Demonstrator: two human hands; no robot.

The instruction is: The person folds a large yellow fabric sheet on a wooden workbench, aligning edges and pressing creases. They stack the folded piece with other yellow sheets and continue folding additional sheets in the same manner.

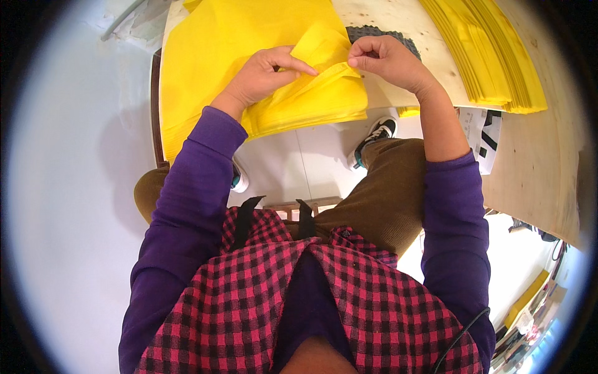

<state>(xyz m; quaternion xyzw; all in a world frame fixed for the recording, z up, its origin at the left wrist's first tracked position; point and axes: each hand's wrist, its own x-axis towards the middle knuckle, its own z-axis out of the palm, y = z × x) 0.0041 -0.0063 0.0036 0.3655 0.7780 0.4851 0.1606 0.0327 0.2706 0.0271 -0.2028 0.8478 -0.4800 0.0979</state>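
Observation:
A large yellow fabric piece point(218, 43) lies on top of a pile of the same fabric at the table's near edge. Its near right part is lifted and folded into a narrow, creased strip. My left hand point(265, 76) pinches this fold between thumb and forefinger, the other fingers curled. To its right, my right hand point(391, 61) grips the strip's end between thumb and fingertips. A dark grey bumpy pad point(381, 32) lies partly hidden behind my right hand and the fabric.
Several folded yellow fabric pieces point(483, 53) are stacked on the wooden table point(398, 15) at the right. A white sheet with black marks point(488, 140) hangs beside the table's edge. My shoes point(377, 140) show below on the floor. A pale wall point(75, 156) stands left.

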